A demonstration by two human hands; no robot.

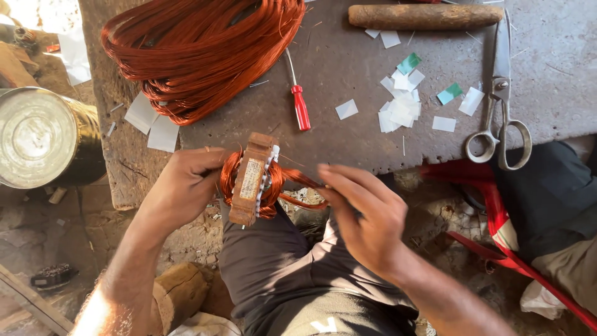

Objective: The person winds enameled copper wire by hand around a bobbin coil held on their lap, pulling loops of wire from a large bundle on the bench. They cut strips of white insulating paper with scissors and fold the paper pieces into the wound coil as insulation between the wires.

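My left hand (180, 190) grips a rusty brown motor stator (250, 180) wound with copper wire, holding it on edge over my lap. White paper slips stick out of its slots. My right hand (360, 208) pinches a bundle of the copper winding (298, 180) that comes off the stator's right side. Both hands sit just in front of the grey workbench's (348, 74) near edge.
A large coil of copper wire (199, 53) lies on the bench at the left. A red-handled screwdriver (300, 106), cut paper slips (401, 106), scissors (500, 106) and a wooden handle (423, 15) lie further back. A metal tin (43, 137) stands at the left.
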